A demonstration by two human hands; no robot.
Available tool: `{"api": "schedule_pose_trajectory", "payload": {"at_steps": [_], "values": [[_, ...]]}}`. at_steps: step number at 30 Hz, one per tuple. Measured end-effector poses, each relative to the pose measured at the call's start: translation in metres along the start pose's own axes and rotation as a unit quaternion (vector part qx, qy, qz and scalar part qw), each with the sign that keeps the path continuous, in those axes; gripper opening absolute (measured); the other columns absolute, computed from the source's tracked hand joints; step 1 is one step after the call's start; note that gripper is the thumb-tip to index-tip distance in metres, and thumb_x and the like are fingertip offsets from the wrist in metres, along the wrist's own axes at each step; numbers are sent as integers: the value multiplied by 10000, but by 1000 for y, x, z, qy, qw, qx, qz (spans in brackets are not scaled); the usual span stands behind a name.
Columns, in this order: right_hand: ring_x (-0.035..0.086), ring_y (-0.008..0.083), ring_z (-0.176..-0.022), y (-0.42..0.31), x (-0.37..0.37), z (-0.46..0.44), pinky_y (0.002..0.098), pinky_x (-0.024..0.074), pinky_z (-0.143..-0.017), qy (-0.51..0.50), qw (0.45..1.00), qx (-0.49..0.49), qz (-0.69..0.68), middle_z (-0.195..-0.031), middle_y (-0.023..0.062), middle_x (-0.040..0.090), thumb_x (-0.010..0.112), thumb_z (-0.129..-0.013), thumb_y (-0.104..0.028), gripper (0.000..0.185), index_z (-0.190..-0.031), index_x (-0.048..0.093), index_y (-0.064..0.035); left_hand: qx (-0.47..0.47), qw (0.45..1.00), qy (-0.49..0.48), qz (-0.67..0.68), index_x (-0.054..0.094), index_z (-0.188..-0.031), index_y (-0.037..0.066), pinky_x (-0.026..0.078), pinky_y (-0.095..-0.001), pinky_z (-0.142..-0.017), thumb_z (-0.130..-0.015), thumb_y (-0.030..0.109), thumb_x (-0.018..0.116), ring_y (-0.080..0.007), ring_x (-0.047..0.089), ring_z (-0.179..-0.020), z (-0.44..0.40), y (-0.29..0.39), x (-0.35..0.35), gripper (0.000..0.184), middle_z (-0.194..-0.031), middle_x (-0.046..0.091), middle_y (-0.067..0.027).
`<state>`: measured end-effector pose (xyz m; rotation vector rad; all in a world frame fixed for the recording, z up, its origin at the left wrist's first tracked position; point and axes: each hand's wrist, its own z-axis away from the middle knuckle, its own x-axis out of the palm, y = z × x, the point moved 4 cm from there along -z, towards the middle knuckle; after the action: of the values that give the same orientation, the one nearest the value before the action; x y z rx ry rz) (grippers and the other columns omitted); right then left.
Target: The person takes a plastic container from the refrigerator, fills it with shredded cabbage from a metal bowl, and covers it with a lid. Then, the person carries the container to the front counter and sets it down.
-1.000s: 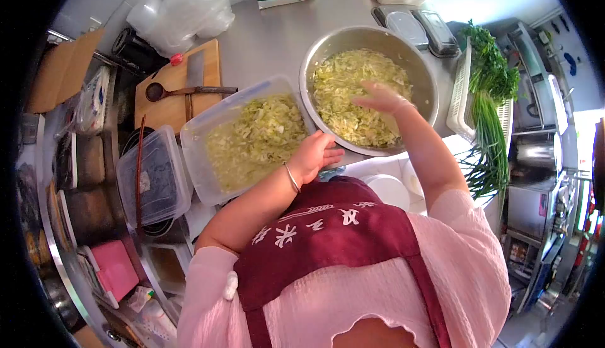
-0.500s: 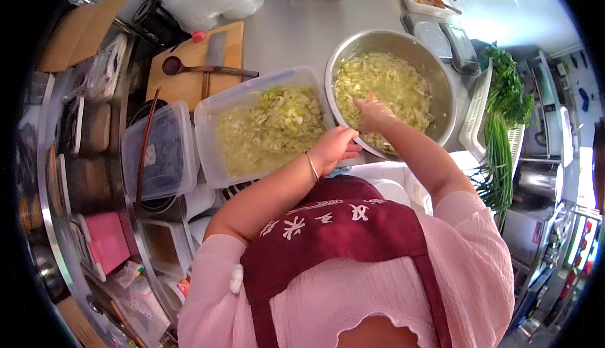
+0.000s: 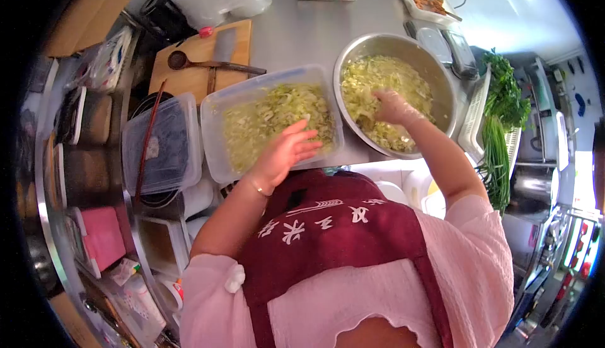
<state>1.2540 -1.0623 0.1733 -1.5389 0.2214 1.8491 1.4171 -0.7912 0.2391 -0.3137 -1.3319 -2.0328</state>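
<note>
My left hand hovers over the near edge of a clear plastic tub, fingers spread and nothing held. Pale green chopped cabbage in watery liquid fills the tub, heaped towards its right side. Beside it stands a large steel bowl with more chopped cabbage in liquid. My right hand, in what looks like a thin clear glove, reaches over the bowl's near rim to the cabbage. Its lower fingers are hidden, so its grip cannot be made out.
Left of the tub are a wooden board with a dark ladle and a cleaver, and a clear lid with chopsticks. Right of the bowl, a white basket holds leafy greens. Shelves line the far left.
My left hand has come off the bowl's near rim, moved left towards the tub and spread its fingers. My right hand has shifted slightly right within the bowl.
</note>
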Motion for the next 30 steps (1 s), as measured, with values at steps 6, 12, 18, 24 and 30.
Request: {"api": "schedule_pose_trajectory", "payload": {"at_steps": [6,12,18,24,30], "values": [[504,354,-1102,-20,-74,19,371,415,-952,35,999,23,-24,-1199,237,499,736,-633,-255,706,-1264,474,-76,48,996,31,70,283,-1356,17,425,-398,-943,-944,225,370,-309,521,-1103,36,1,-48,469,-1257,468,-197],[518,324,-1091,-2,-57,11,363,415,-945,51,995,70,-39,-1168,220,530,755,-621,-260,715,-1245,482,-41,59,994,22,90,312,-1337,16,433,-393,-932,-938,206,365,-303,526,-1095,46,-2,-64,445,-1246,483,-185],[487,327,-1137,-40,-117,24,360,374,-990,123,992,4,-39,-1192,222,518,733,-642,-225,697,-1247,461,-12,91,993,39,69,360,-1308,10,451,-378,-904,-913,182,369,-286,541,-1069,59,9,-77,430,-1233,498,-178],[569,220,-965,-140,-171,40,309,446,-853,65,980,-44,-185,-1063,151,594,727,-653,-129,660,-1242,455,-10,117,989,44,85,401,-1256,-10,457,-385,-894,-915,173,373,-291,552,-1053,68,8,-95,387,-1218,506,-183],[536,278,-1054,-208,-115,12,342,426,-924,-34,979,-86,-183,-1124,188,548,768,-659,-249,761,-1280,402,-7,125,985,57,100,414,-1235,-14,459,-387,-892,-920,170,374,-292,553,-1050,79,11,-109,366,-1205,512,-182]]}}
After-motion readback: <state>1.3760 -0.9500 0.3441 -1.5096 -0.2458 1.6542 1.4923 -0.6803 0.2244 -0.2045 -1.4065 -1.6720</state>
